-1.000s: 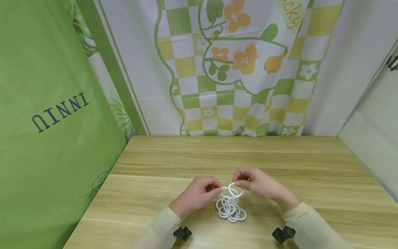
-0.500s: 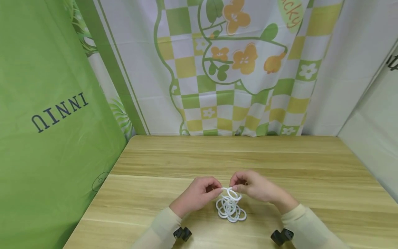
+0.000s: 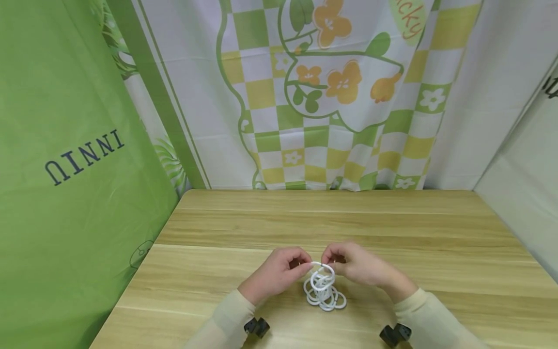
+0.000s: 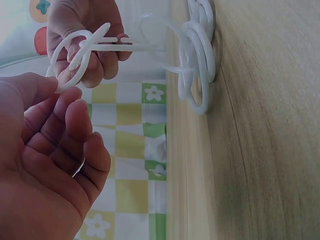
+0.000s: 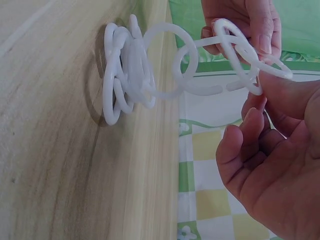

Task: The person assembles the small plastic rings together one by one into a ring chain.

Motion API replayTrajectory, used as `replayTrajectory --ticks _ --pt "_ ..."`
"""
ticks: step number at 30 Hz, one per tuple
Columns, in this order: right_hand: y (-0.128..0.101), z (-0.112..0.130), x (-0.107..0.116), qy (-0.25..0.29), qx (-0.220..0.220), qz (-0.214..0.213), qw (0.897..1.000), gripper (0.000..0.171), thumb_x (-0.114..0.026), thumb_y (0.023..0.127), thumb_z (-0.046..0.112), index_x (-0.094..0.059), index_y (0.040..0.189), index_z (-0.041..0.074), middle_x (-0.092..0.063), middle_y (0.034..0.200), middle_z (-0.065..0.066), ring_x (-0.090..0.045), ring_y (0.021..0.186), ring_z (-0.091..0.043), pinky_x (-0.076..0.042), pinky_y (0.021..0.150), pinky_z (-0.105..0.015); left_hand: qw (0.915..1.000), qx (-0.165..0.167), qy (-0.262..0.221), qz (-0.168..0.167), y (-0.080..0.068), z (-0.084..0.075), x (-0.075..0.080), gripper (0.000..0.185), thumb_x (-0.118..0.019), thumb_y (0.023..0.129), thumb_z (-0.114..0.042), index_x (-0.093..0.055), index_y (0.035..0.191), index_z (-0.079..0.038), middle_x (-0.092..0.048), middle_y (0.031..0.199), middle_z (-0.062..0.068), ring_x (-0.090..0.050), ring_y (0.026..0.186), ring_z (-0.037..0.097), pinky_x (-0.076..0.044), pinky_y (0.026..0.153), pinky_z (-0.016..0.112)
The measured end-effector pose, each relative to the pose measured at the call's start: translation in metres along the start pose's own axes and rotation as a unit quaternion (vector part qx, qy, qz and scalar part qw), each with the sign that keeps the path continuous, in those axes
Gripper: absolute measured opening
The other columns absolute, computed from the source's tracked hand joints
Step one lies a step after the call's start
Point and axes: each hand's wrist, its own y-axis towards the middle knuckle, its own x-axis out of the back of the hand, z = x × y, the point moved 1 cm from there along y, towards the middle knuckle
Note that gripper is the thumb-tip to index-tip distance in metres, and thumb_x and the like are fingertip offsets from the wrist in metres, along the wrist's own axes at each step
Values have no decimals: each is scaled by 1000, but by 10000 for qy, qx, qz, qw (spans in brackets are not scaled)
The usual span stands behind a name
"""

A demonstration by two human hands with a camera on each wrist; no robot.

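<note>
Over the table my left hand (image 3: 279, 270) pinches one white plastic ring (image 4: 86, 74) between thumb and forefinger. Facing it, my right hand (image 3: 365, 265) pinches a second white ring (image 5: 233, 46) the same way. The two held rings cross each other between the fingertips. From them hangs another white ring (image 5: 201, 90) with a small gap in its side, hooked through a further ring (image 5: 169, 27). Below, the chain runs down into a heap of several linked white rings (image 3: 328, 307) on the table. My fingertips hide parts of both held rings.
The wooden table (image 3: 244, 223) reaches back to a patterned curtain (image 3: 314, 160). A green cloth (image 3: 87, 232) hangs along the left side, and a pale cloth (image 3: 527, 189) hangs along the right.
My right hand has come down and leftward, close to the left hand. The ring in it has swung to hang over the heap. My left hand stays nearly where it was.
</note>
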Motion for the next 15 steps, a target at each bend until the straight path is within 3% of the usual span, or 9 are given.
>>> replayTrajectory --ticks 9,15 --pt "-6 1 9 -430 -176 -338 9984 11 -63 102 10 -73 105 8 -69 94 -2 -61 86 -13 -52 77 -28 10000 -89 17 -16 1 1 -2 9 -69 101 -17 -74 100 -10 -65 82 -8 -55 70 4 -48 62 20" --pt "-12 7 22 -512 -415 -796 9947 8 -62 103 11 -69 103 9 -62 86 -2 -54 75 -13 -48 66 -27 9998 -190 -23 29 0 -1 -4 7 -72 98 -14 -74 98 -8 -67 83 -4 -54 69 3 -48 61 19"
